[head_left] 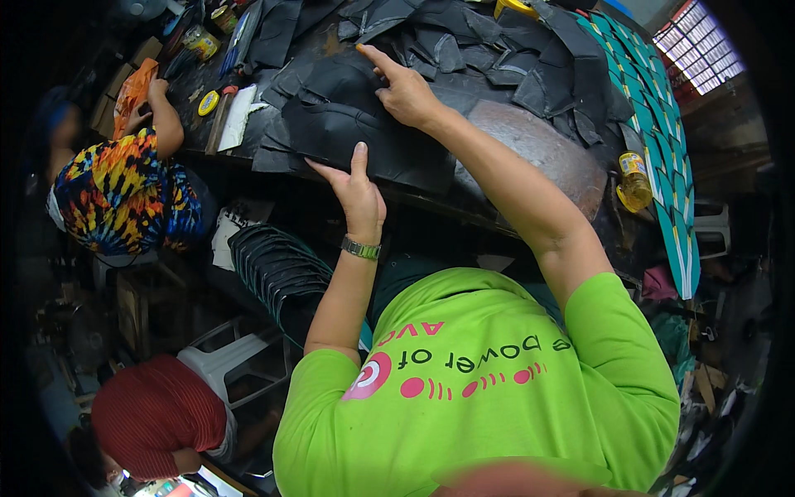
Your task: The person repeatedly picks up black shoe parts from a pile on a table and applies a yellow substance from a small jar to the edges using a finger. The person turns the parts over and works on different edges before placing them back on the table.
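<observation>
Left hand [358, 192] at the near edge of the black cut piece [348, 124], fingers loosely spread, thumb up against the edge, gripping nothing. Right hand [403, 89] flat on the piece's far side, index finger stretched out and pressing down, other fingers curled, nothing grasped. Piece lying on the dark surface [538, 149] atop similar black pieces [464, 41]. Yellow bottle [634, 180] at the surface's right end, beside teal strips [662, 141]. Co-worker's hand [157, 89] at the left end, near an orange bag [132, 91].
</observation>
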The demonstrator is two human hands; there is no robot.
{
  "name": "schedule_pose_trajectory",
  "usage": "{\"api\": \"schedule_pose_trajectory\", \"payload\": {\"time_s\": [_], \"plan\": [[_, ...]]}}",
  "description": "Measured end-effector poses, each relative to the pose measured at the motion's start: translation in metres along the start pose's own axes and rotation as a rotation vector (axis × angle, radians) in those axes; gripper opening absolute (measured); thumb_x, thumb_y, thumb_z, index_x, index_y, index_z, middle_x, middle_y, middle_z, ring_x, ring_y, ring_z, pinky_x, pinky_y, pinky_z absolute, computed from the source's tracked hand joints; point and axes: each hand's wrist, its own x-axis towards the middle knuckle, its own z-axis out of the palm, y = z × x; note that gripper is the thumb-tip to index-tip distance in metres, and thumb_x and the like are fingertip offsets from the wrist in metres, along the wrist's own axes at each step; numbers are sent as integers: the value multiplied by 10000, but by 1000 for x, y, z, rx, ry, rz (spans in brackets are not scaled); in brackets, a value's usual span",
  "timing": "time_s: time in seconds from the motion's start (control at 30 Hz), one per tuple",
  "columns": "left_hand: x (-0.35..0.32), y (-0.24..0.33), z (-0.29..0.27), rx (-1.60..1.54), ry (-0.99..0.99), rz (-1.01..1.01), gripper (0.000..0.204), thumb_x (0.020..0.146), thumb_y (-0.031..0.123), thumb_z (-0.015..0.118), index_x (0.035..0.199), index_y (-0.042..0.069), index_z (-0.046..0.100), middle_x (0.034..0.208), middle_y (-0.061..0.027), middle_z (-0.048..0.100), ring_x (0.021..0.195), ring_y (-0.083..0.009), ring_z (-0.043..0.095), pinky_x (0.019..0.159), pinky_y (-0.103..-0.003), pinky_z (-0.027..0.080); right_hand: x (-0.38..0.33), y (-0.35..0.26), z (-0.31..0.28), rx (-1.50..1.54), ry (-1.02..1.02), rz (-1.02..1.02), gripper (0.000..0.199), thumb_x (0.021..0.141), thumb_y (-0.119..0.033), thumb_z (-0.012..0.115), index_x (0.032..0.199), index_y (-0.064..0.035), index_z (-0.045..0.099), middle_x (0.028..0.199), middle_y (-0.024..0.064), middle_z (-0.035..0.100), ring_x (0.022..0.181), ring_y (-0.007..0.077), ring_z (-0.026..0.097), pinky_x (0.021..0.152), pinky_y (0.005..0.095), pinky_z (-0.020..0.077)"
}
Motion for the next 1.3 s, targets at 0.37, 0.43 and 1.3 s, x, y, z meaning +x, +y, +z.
{"api": "schedule_pose_trajectory", "payload": {"time_s": [0.37,0.43,1.3], "plan": [[-36,21,-22,177,-143,-161,797,942,-40,556,1574,5,74,1445,-168,392,1235,-203,463,1072,-292,372,-43,-41,-36,-32,-125,-37,895,804,-105,750,1552,-195,268,1138,198,631,1122,374,583,965,449,468],[-42,20,-22,155,-177,-160,795,943,-28,563,1574,6,81,1410,-168,428,1188,-190,487,1047,-291,393,-57,-45,-32,-151,-167,-28,941,769,-118,791,1551,-200,275,1115,184,632,1101,356,583,952,451,472],[-86,-1,12,450,-879,267,409,896,72,730,1267,11,570,1158,-87,635,1031,-222,638,891,-337,509,-153,-98,-121,589,-84,-173,890,785,110,681,1543,-86,257,1142,51,579,937,132,549,915,283,475]]}}
